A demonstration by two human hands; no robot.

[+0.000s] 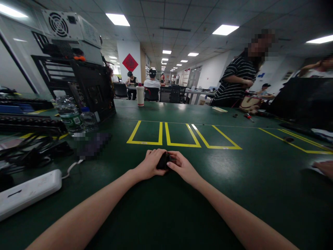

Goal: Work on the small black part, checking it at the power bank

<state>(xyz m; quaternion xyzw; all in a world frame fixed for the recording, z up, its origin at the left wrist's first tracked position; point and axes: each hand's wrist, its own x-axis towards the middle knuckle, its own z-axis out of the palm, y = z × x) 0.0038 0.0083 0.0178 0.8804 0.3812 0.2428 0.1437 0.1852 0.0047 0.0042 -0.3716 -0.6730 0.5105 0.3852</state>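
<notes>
Green table (166,211) fills the lower frame. Black computer case (96,92), upper left, on its far side. Person in a striped top (234,78) standing, upper right. Yellow tape outlines (145,143), mid-frame, just beyond the hands. White power strip (33,192), lower left, well apart from the work. Clear bottle (67,113), left, beside the case.

Left hand (151,163), centre: fingers curled over the top and far side of the small black object (162,161), thumb along the near side, firm-looking grasp. Right hand (184,167), just right of centre: thumb and fingertips pinching the object's right edge. Object sits at frame centre, between the hands, near side of the tape; mostly covered, so exact type and table contact can't be told.

Handling, as judged: let the left hand steady the body, the right do the fine work with fingertips; keep pressure even, wrists low, and open the left fingers a little so the worked edge shows.
</notes>
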